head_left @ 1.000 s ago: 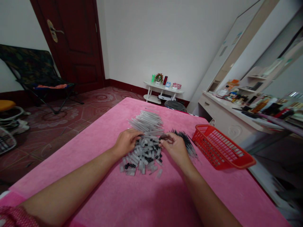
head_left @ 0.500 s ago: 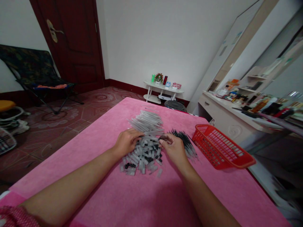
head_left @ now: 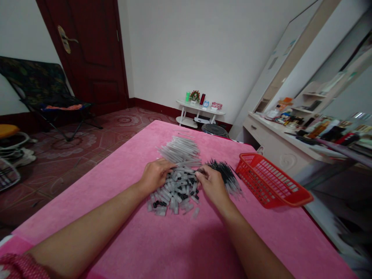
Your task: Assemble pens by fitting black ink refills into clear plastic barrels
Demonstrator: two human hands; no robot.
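My left hand is closed in a pinch at the left side of a heap of short clear caps, some with black pieces among them. What its fingertips hold is too small to make out. At the heap's right side my right hand also pinches, with something small and dark at its fingertips that I cannot name. Just beyond both hands lies a stack of long, thin translucent tubes, like pen barrels. Thin sticks with black ends, resembling pen refills, lie in a bundle right of my right hand.
A red plastic basket sits near the right edge of the pink-covered table. A white dresser with bottles stands to the right. Beyond the table are a small white stand and a folding chair.
My right hand's fingers have drawn in slightly at the fingertips. The left hand and the piles look nearly the same.
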